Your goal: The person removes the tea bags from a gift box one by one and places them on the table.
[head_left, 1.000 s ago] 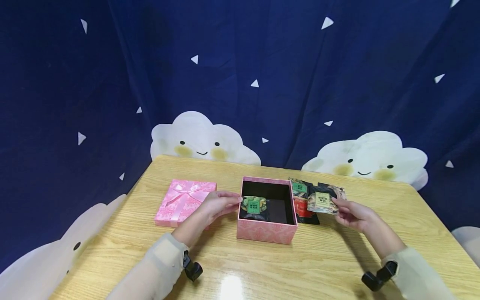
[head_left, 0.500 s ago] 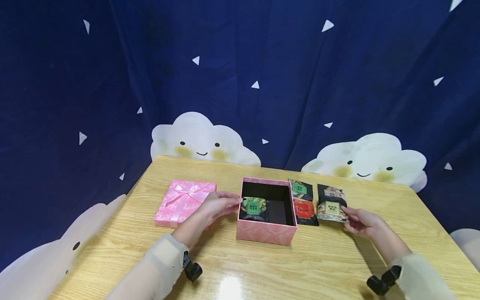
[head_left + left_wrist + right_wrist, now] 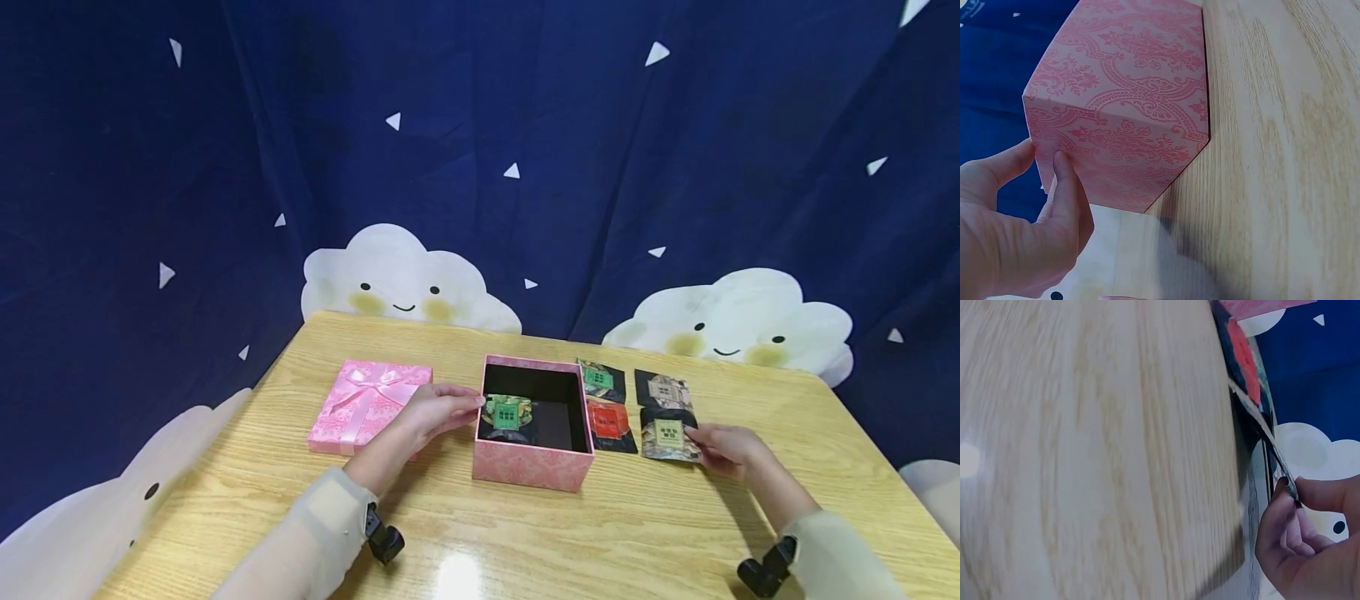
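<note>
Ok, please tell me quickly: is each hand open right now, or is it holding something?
Left hand: closed, pinching the pink box.
Right hand: closed, pinching the yellow-labelled packet.

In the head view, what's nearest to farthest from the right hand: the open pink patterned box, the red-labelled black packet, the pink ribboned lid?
1. Red-labelled black packet, left of the hand.
2. Open pink patterned box, farther left.
3. Pink ribboned lid, farthest left.
</note>
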`<action>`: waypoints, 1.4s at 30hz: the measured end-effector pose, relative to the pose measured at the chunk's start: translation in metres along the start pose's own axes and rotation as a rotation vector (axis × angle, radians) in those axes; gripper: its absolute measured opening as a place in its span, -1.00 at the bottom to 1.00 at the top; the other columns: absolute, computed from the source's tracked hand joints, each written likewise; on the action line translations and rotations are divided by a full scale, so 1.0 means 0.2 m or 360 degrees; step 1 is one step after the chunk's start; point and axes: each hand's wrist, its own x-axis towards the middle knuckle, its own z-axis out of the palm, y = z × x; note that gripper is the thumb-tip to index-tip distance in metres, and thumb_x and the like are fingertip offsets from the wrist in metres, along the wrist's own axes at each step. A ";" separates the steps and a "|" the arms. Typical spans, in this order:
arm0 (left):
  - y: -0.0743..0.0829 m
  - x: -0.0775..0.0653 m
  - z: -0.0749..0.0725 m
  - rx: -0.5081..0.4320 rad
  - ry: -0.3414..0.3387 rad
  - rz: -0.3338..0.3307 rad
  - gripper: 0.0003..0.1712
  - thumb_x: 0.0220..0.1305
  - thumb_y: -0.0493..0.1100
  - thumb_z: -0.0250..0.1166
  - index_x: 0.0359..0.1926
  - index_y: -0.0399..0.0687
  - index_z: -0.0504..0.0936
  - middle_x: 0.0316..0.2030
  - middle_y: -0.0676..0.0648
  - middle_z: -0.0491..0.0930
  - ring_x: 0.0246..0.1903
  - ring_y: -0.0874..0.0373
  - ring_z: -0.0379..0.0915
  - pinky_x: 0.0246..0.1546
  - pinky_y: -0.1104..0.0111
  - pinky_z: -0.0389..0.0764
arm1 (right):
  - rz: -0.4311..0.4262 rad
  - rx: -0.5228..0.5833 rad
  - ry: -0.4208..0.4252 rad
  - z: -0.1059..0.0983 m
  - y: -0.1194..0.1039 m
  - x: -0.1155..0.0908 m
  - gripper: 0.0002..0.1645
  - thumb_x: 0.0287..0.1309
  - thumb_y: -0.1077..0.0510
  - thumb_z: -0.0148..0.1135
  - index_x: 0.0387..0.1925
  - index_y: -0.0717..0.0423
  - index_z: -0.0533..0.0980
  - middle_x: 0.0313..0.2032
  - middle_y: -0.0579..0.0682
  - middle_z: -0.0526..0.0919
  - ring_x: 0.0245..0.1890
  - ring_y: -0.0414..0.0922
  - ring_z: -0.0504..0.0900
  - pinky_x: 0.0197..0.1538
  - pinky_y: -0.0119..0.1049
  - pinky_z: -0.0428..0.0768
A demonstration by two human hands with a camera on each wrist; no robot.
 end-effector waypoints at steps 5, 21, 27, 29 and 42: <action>-0.01 0.00 0.00 0.0001 0.0004 0.0002 -0.73 0.19 -0.38 0.29 -0.08 -0.44 0.56 -0.25 -0.14 0.65 -0.36 0.22 0.61 0.14 0.15 0.63 | -0.0063 -0.0345 0.0213 0.00 0.00 0.00 -0.26 0.22 0.09 0.25 0.21 0.57 0.26 -0.43 -0.18 0.55 -0.49 -0.33 0.55 -0.34 -0.45 0.72; -0.01 0.01 0.00 0.0007 0.0008 -0.0002 -0.74 0.19 -0.38 0.29 -0.09 -0.41 0.58 -0.25 -0.13 0.66 -0.28 0.15 0.64 0.14 0.14 0.62 | -0.0189 -0.0981 0.0483 0.04 -0.05 -0.05 -0.54 0.20 0.00 0.23 -0.19 0.39 0.60 -0.62 -0.09 0.64 -0.61 -0.23 0.62 -0.46 -0.32 0.67; -0.01 0.00 0.00 0.0019 0.0009 0.0000 -0.73 0.19 -0.38 0.29 -0.08 -0.43 0.58 -0.25 -0.14 0.67 -0.38 0.24 0.61 0.13 0.15 0.63 | -0.0292 -0.1117 0.0512 0.09 -0.13 -0.09 -0.46 0.26 -0.05 0.15 -0.10 0.41 0.57 -0.44 0.11 0.72 -0.51 -0.12 0.63 -0.45 -0.30 0.60; 0.00 0.00 0.00 0.0023 0.0007 -0.0002 -0.73 0.20 -0.38 0.28 -0.07 -0.43 0.57 -0.24 -0.14 0.66 -0.38 0.25 0.60 0.14 0.14 0.62 | -0.0304 -0.1091 0.0510 0.11 -0.16 -0.10 -0.44 0.26 -0.07 0.15 -0.06 0.42 0.55 -0.40 0.15 0.72 -0.49 -0.11 0.64 -0.42 -0.28 0.64; 0.00 -0.01 0.00 0.0007 0.0005 -0.0005 -0.72 0.20 -0.38 0.28 -0.07 -0.44 0.56 -0.28 -0.10 0.65 -0.31 0.19 0.62 0.19 0.12 0.58 | -0.0354 -0.0502 0.0039 0.30 -0.36 -0.10 -0.33 0.33 -0.01 0.11 0.16 0.52 0.33 -0.46 -0.23 0.67 -0.47 -0.39 0.65 -0.17 -0.35 0.76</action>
